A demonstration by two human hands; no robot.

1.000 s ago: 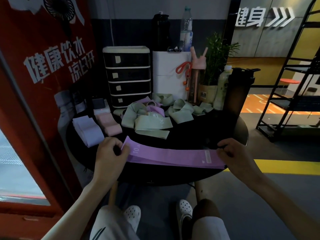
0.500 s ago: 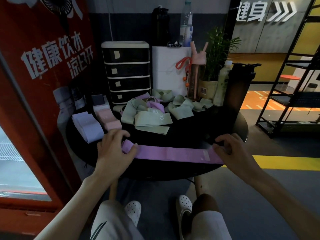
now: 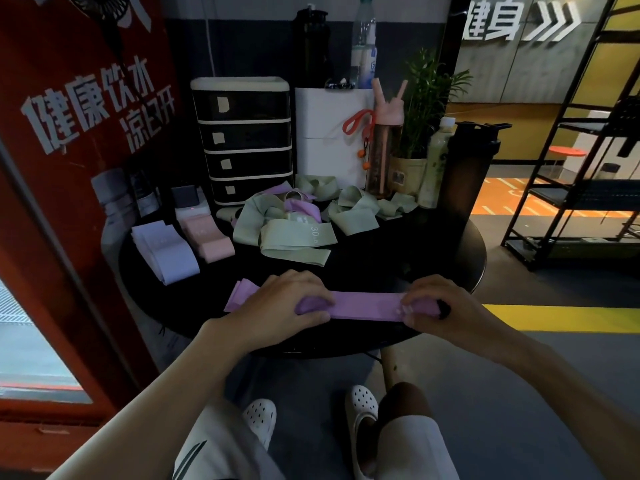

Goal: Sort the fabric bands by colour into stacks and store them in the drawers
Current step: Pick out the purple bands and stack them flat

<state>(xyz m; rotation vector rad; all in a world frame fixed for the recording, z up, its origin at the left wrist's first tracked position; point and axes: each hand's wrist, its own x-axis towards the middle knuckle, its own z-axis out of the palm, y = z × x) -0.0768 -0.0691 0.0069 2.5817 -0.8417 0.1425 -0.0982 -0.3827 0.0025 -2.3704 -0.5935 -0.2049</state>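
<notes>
**A:** What are the hands doing?

**B:** Both grip one purple band (image 3: pixel 365 305), stretched flat from left to right at the near edge of a round black table (image 3: pixel 398 251). The left hand (image 3: pixel 287 303) curls its fingers over the band a little in from the left end, so a short pale tail sticks out past the knuckles. The right hand (image 3: pixel 440 303) curls fingers and thumb round the band's right end.

**A:** Does the band rest on the table?

**B:** It seems to lie on the tabletop, though the dim light makes that hard to confirm.

**A:** Where are the other bands?

**B:** At the table's left, two tidy stacks lie side by side: a pale lilac stack (image 3: pixel 166 251) and, just right of it, a pink stack (image 3: pixel 206 237). Behind the held band, in the middle, sits a loose heap (image 3: pixel 298 230) of green bands with a few purple ones tangled in. At the back stands a dark drawer unit (image 3: pixel 242 140) with four closed drawers, each bearing a small pale label. Further right stand a pink bottle (image 3: pixel 384 147) and a potted plant (image 3: pixel 424 95).
</notes>
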